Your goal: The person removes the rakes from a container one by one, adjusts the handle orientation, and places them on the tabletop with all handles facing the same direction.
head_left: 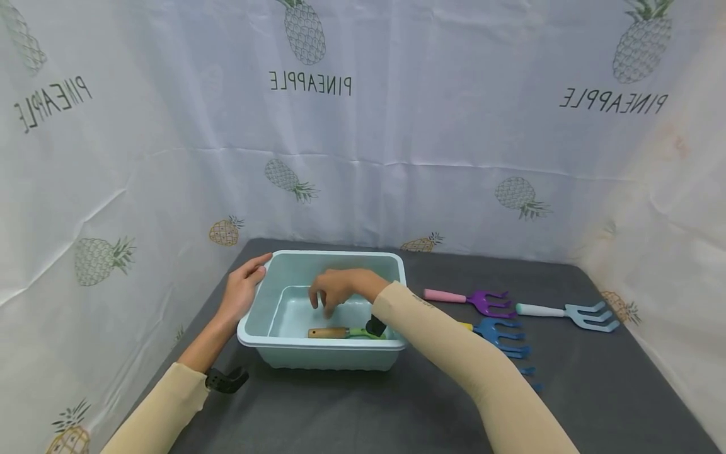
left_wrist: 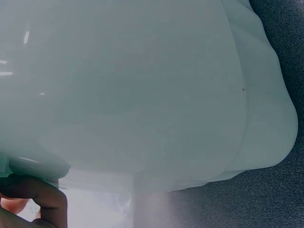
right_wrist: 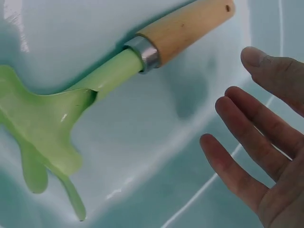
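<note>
A pale blue-green plastic basin point(head_left: 329, 359) stands on the dark table. At its left side my left hand point(head_left: 241, 290) grips the rim; bent fingers point(left_wrist: 50, 199) show at the rim in the left wrist view. Inside lies a green hand rake point(right_wrist: 114, 71) with a wooden handle and a metal collar, along the near wall. My right hand point(head_left: 337, 287) hangs within the basin above the rake, holding nothing. In the right wrist view its fingers are spread and apart from the wooden handle point(right_wrist: 185, 31).
Right of the basin lie a purple hand rake point(head_left: 484, 302) with a pink handle, a light blue one point(head_left: 592, 316) with a white handle, and a blue one point(head_left: 501, 334). More blue tines point(head_left: 527, 371) show past the right sleeve. A pineapple-print curtain point(head_left: 397, 126) surrounds the table.
</note>
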`<state>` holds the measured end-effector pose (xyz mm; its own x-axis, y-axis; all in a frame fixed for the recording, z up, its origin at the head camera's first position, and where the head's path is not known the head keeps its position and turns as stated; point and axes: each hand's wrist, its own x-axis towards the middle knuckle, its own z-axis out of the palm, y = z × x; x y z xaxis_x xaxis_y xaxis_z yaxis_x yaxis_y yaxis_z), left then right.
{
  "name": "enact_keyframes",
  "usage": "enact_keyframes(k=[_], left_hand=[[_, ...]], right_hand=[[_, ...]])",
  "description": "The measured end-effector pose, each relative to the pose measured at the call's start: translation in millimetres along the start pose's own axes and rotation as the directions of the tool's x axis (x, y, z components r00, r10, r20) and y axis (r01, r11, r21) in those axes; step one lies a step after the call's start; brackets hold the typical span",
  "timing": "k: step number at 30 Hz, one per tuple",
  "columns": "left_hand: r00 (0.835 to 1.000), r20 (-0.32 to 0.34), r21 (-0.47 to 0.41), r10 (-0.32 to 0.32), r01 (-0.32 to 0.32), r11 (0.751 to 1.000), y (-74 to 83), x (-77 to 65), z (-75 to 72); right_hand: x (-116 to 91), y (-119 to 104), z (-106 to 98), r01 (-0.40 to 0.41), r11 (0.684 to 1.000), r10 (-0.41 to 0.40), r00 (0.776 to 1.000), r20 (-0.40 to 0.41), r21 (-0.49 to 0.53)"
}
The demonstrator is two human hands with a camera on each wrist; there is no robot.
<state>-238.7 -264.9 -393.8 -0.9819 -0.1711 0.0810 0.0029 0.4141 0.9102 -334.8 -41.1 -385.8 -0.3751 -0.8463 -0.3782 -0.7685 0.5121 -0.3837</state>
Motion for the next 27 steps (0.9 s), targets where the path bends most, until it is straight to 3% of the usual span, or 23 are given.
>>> enact_keyframes(k=[2,8,15,27], left_hand=[[1.000,-0.001,-0.002,-0.004,0.004,1.000,0.4,-0.2,0.1],[1.000,-0.001,0.007,-0.019,0.019,1.000,1.7,-1.0,1.5],[1.000,0.004,0.008,-0.001,0.001,1.000,2.4,-0.9,1.0],[1.000,0.001,0.004,-0.019,0.019,1.000,3.8,-2.8,0.4]], right_hand=[[1,-1,3,-0.029,0.999,0.029,0.999,0.022,-0.022],[0,-4,13,-0.133,0.990,0.125,0.982,0.143,0.046],[1,-2,19,-0.184,0.981,0.163,0.953,0.254,0.061],[-1,-2,16,-0.209,0.977,0.198,0.958,0.208,0.033]])
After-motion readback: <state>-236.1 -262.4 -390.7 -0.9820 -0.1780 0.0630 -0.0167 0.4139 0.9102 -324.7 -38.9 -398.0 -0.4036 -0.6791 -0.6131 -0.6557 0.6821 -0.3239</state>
